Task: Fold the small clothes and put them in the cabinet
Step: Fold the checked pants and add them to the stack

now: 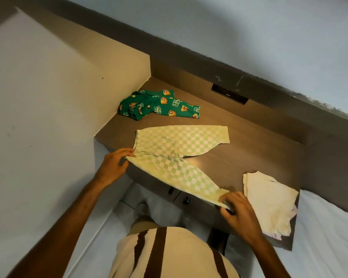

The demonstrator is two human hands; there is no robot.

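We judge task midway. Checked pants (181, 149) spread on table (249, 141): left hand (114, 163) pinches waistband, right hand (239, 213) pinches leg cuff. Cream garment (269, 201) folded beside; green printed garment (159, 104) still crumpled. Nothing in cabinet yet, as far as we see.

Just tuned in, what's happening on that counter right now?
A person is folding checkered green pants on the brown countertop. The left hand grips the waistband, the right hand holds one leg's cuff. A crumpled green printed garment lies behind, unfolded. A folded cream piece sits at the right.
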